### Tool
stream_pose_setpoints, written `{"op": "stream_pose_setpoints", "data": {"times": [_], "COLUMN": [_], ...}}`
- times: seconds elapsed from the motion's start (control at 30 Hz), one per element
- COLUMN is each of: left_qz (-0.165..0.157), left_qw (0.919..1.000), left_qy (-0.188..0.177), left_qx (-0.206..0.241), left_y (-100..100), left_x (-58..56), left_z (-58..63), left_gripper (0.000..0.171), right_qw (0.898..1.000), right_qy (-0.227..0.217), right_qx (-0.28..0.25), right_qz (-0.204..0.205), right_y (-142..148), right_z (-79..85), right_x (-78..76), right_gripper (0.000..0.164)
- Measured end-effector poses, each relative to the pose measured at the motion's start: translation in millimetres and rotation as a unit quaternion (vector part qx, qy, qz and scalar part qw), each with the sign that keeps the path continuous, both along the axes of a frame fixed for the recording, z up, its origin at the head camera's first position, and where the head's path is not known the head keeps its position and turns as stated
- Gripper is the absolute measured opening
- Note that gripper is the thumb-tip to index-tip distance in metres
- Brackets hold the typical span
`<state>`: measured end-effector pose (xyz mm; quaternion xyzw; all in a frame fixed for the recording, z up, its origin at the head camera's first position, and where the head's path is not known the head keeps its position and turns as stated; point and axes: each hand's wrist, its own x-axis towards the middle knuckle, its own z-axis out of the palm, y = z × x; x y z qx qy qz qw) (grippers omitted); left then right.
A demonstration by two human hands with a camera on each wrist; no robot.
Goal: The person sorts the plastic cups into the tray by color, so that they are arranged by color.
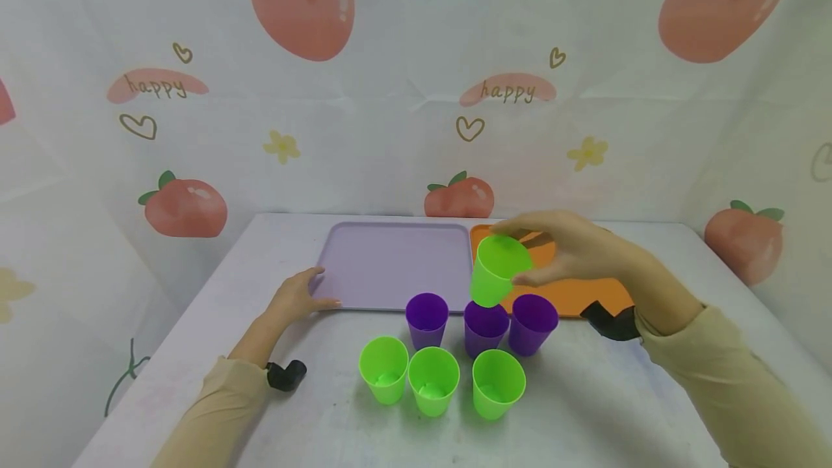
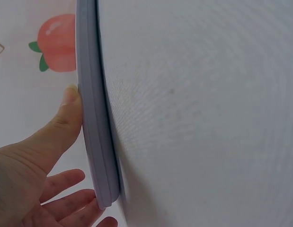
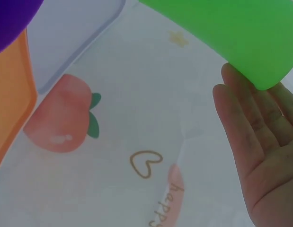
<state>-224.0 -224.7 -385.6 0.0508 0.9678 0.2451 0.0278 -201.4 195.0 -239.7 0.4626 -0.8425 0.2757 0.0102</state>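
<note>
In the head view my right hand point(image 1: 572, 248) holds a bright green cup point(image 1: 490, 284) in the air, thumb on one side and fingers on the other. That cup point(image 3: 241, 38) also shows in the right wrist view. Below it stand three purple cups, a left one point(image 1: 427, 320), a middle one point(image 1: 484, 334) and a right one point(image 1: 533, 327). Nearer the front are three upright green cups: one point(image 1: 383, 374), another point(image 1: 433, 385) and a third point(image 1: 497, 385). My left hand point(image 1: 295, 300) touches the front left corner of a lavender tray point(image 1: 396, 266), its thumb point(image 2: 66, 116) against the rim.
An orange tray point(image 1: 572, 298) lies right of the lavender one, partly hidden by my right hand and the raised cup. Behind the white table point(image 1: 312, 410) hangs a curtain point(image 1: 390, 143) with fruit prints. A thin green cord point(image 1: 130, 367) is at the left.
</note>
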Motion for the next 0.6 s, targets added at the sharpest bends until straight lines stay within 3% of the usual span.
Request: {"op": "stream_pose_setpoints", "data": {"times": [0.3,0.6], "left_qz": [-0.002,-0.001], "left_qw": [1.0,1.0], "left_qy": [0.002,-0.005], "left_qx": [0.002,0.0], "left_y": [1,1], "left_x": [1.0,1.6], "left_z": [1.7,1.9], "left_gripper": [0.081,0.081], "right_qw": [0.999,0.999], "right_qy": [-0.037,-0.043], "right_qx": [-0.011,-0.012], "right_qz": [-0.003,-0.002], "right_y": [-29,-59], "right_z": [-1.9,-9.5], "right_x": [-16.0,-31.6], "right_gripper": [0.058,0.059]}}
